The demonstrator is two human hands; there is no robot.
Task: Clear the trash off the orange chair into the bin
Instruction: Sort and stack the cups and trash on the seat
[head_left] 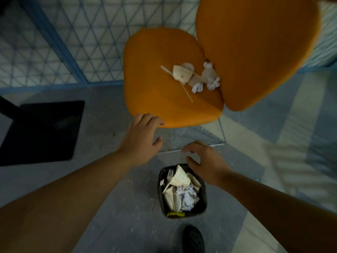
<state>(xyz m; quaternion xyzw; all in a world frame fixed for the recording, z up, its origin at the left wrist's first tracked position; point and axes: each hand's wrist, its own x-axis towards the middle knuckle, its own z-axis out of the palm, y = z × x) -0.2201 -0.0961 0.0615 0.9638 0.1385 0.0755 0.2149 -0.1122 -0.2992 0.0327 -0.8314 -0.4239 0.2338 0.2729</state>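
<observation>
Grey floor beneath, left hand (141, 137) and right hand (206, 160) reach forward, fingers spread, empty.

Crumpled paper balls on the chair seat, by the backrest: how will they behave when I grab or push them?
The crumpled paper balls look loosely wadded, so probably very light and squashy; a soft pinch should hold them. Being roundish on the smooth orange seat, they may roll or scatter if pushed. They touch other scraps, so nudging one could shift the pile.
</observation>
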